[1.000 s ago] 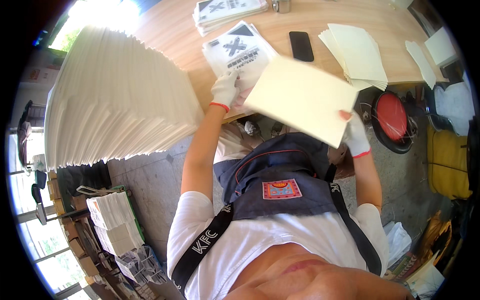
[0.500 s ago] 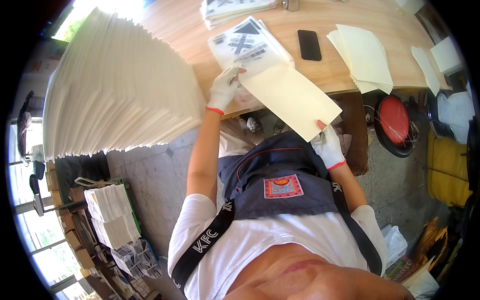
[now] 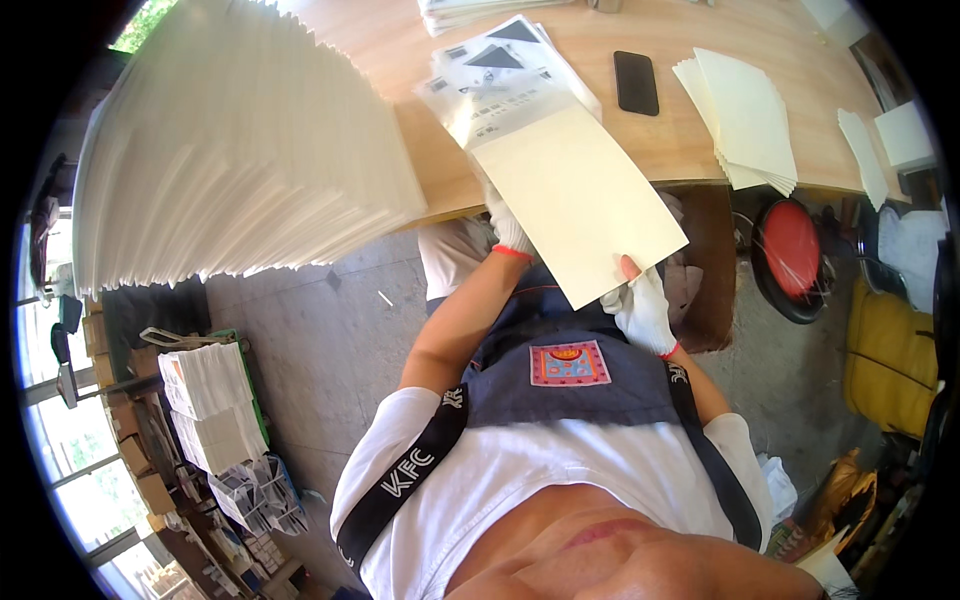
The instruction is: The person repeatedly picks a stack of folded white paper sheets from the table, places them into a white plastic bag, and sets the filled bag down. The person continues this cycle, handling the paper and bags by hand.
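A cream-coloured sheet of card (image 3: 580, 200) slants across the table's near edge and over my lap. Its far end meets a clear printed plastic sleeve (image 3: 500, 105); I cannot tell how far it reaches inside. My right hand (image 3: 645, 312), in a white glove with bare fingertips, pinches the card's near edge, thumb on top. My left hand (image 3: 505, 222), gloved alike with a red cuff, is beneath the card and sleeve, its fingers hidden. More printed sleeves (image 3: 535, 50) lie in a pile just beyond.
A tall stack of cream sheets (image 3: 240, 160) fills the left of the table (image 3: 440, 180). A black phone (image 3: 636, 83) and a fanned pile of cream cards (image 3: 745, 120) lie to the right. Below stands a red round stool (image 3: 792, 248).
My left hand has gone from the sleeve's near left corner to underneath the card. The card's far end has shifted slightly left, and my right hand has dropped a little with its near end.
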